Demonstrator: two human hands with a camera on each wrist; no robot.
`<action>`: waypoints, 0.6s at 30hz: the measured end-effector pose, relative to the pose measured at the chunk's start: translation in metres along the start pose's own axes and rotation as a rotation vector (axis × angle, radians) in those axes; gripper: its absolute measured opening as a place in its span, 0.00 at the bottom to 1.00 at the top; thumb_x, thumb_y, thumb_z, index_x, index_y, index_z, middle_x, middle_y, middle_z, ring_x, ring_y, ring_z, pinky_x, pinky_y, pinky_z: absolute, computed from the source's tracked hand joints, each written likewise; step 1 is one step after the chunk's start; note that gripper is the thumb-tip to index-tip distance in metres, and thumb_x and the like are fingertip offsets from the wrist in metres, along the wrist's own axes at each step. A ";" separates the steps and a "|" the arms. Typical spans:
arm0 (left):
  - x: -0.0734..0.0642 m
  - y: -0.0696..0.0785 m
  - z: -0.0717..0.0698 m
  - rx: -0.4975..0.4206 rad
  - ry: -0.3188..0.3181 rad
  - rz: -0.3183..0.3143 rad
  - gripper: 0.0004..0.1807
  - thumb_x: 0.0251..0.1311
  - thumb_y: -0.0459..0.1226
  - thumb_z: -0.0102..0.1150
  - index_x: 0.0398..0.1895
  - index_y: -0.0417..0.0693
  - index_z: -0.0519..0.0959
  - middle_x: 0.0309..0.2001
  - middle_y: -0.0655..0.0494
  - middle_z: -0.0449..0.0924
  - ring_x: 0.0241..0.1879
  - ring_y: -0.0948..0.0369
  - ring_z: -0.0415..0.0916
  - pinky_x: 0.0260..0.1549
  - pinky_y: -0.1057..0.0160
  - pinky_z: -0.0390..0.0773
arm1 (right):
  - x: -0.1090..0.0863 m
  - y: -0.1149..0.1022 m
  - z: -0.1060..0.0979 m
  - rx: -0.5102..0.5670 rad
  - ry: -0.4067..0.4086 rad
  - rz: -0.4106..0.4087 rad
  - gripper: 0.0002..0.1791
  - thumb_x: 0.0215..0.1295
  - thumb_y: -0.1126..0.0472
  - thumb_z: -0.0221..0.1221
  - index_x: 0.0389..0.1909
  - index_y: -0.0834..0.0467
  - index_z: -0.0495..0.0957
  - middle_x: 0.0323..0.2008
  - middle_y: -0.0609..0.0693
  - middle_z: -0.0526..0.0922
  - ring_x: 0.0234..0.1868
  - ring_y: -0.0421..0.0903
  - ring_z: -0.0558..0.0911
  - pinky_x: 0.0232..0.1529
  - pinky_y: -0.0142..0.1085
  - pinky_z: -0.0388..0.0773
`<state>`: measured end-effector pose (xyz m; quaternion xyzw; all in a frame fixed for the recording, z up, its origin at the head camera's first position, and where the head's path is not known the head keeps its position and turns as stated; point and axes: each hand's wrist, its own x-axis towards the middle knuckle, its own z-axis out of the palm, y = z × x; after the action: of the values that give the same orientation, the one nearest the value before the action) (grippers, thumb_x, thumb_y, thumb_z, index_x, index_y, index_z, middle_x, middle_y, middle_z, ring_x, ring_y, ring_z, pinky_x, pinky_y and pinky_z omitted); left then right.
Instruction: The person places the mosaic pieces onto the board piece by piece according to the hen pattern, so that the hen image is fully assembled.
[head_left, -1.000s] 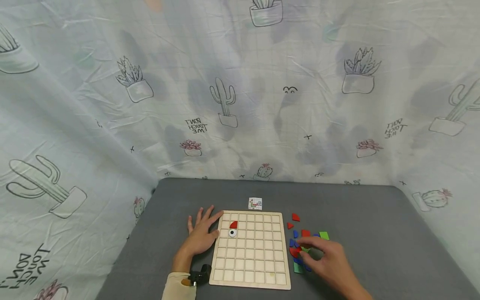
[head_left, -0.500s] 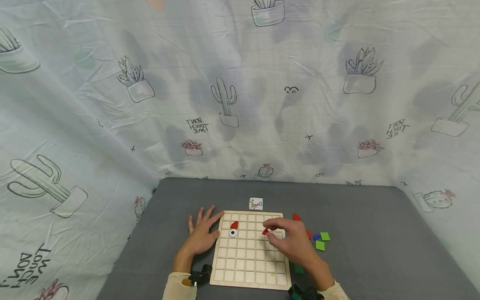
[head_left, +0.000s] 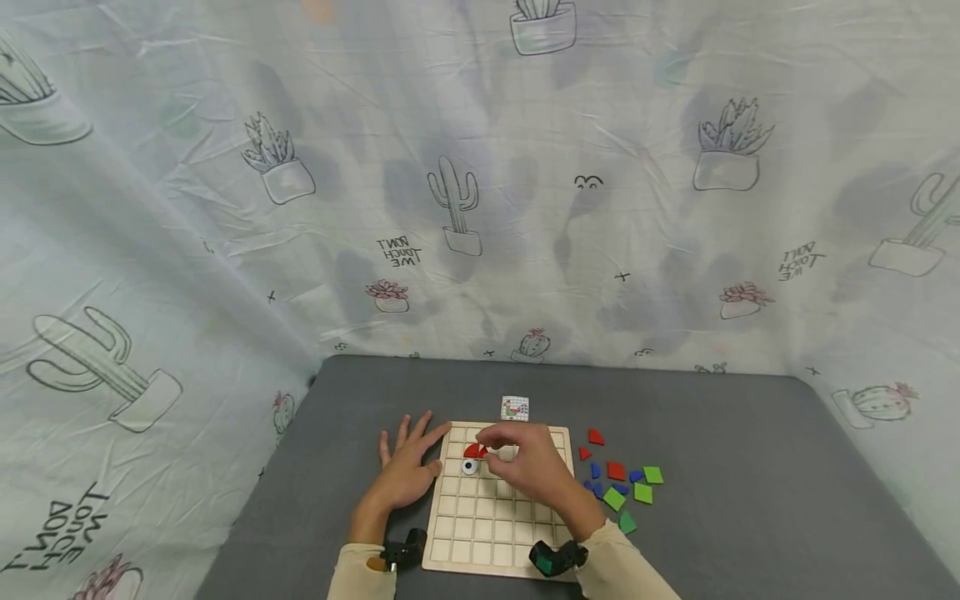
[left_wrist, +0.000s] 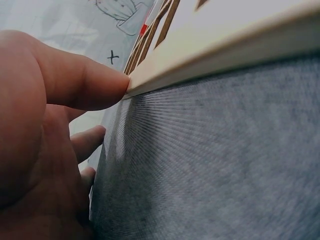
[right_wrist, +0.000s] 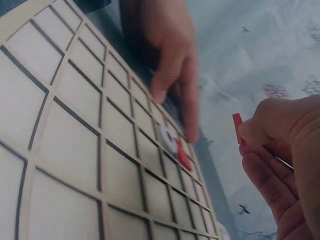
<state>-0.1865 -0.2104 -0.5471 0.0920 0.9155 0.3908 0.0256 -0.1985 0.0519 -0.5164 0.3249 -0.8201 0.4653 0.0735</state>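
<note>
A wooden grid board [head_left: 461, 552] lies on the grey table. On its upper left sit a red rounded tile [head_left: 470, 451] and a white round eye tile [head_left: 469, 467]. My left hand [head_left: 403, 477] rests at the board's left edge with fingers spread; in the left wrist view the thumb [left_wrist: 95, 82] touches the board's side. My right hand [head_left: 528, 463] is over the upper part of the board, pinching a small red triangular tile [right_wrist: 237, 128] between thumb and finger. In the head view that tile is right beside the red rounded one.
Right of the board lie loose tiles: a red quarter-round [head_left: 596, 437], a red triangle [head_left: 585, 453], a red square [head_left: 616, 471], several blue tiles [head_left: 596, 470] and green squares [head_left: 653, 475]. A small pattern card [head_left: 515, 407] lies behind the board. A patterned curtain [head_left: 495, 208] hangs behind.
My right hand has picked a red triangular tile out of the loose pieces and carried it left across the board to the eye and rounded tiles. The left hand has stayed in place.
</note>
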 end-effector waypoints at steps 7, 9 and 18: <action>0.001 0.003 -0.001 -0.005 -0.013 0.014 0.34 0.72 0.31 0.58 0.82 0.51 0.73 0.88 0.36 0.53 0.88 0.31 0.32 0.77 0.24 0.16 | 0.012 0.011 0.024 0.034 -0.096 0.006 0.15 0.70 0.70 0.69 0.55 0.59 0.91 0.50 0.51 0.94 0.47 0.44 0.92 0.52 0.43 0.91; 0.000 0.006 -0.003 0.003 -0.022 0.000 0.34 0.73 0.30 0.59 0.82 0.52 0.73 0.88 0.38 0.52 0.88 0.32 0.32 0.77 0.25 0.16 | 0.014 0.012 0.030 0.037 -0.121 0.002 0.15 0.70 0.70 0.69 0.55 0.59 0.90 0.50 0.52 0.94 0.47 0.42 0.92 0.51 0.41 0.91; -0.002 0.007 -0.004 -0.003 -0.027 -0.016 0.34 0.73 0.30 0.59 0.82 0.54 0.73 0.89 0.40 0.52 0.89 0.33 0.31 0.78 0.25 0.16 | 0.022 0.012 0.048 -0.040 -0.179 -0.049 0.15 0.70 0.72 0.67 0.54 0.58 0.91 0.49 0.50 0.94 0.46 0.42 0.92 0.49 0.31 0.89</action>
<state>-0.1842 -0.2085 -0.5393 0.0899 0.9152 0.3906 0.0412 -0.2144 0.0070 -0.5418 0.3837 -0.8243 0.4159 0.0180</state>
